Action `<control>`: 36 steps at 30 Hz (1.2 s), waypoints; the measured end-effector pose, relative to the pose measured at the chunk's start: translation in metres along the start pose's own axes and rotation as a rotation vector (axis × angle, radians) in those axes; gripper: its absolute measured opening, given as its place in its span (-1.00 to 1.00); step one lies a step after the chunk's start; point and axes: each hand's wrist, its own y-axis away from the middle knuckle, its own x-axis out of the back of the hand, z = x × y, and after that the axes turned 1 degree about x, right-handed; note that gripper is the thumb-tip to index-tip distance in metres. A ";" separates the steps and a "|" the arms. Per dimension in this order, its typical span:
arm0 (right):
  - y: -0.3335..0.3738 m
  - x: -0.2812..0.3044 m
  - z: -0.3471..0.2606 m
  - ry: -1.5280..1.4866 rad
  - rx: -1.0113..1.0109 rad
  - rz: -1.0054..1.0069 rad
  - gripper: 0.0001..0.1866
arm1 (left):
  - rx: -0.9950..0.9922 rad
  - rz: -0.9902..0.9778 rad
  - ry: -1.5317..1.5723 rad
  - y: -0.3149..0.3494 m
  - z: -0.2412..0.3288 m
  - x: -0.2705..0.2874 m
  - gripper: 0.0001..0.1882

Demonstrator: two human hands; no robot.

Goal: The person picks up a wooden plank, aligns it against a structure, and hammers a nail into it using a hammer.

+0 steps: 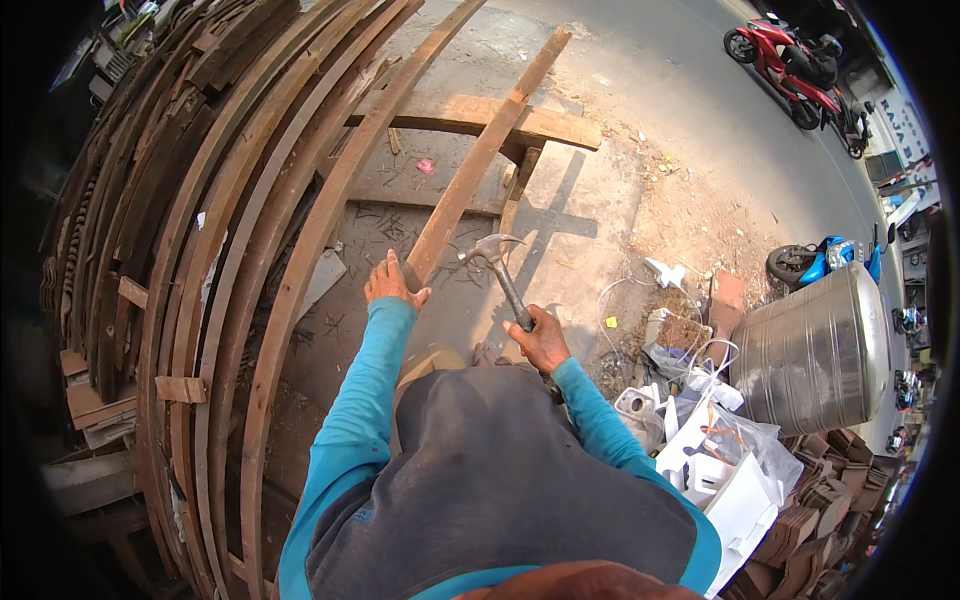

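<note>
Now the right hand (543, 341) holds a hammer (507, 287), the left (392, 281) a plank (484, 165).

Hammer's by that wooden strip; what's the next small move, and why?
Probably steady the wooden strip with the left hand before bringing the claw hammer across: that hand is at the strip's near end, the strip lies across a wooden crosspiece, and the right hand holds the hammer with its head beside the strip.
</note>
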 end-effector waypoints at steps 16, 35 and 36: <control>-0.063 0.051 0.032 -0.066 -0.195 0.212 -0.62 | 0.529 -0.519 0.987 -0.052 -0.106 -0.073 -0.16; -0.254 0.097 -0.054 0.140 0.026 0.046 -0.37 | -0.020 0.011 -0.003 -0.108 -0.010 -0.026 0.23; -0.263 0.097 -0.042 0.203 0.085 0.051 -0.28 | 0.021 -0.017 -0.033 -0.116 0.007 -0.028 0.23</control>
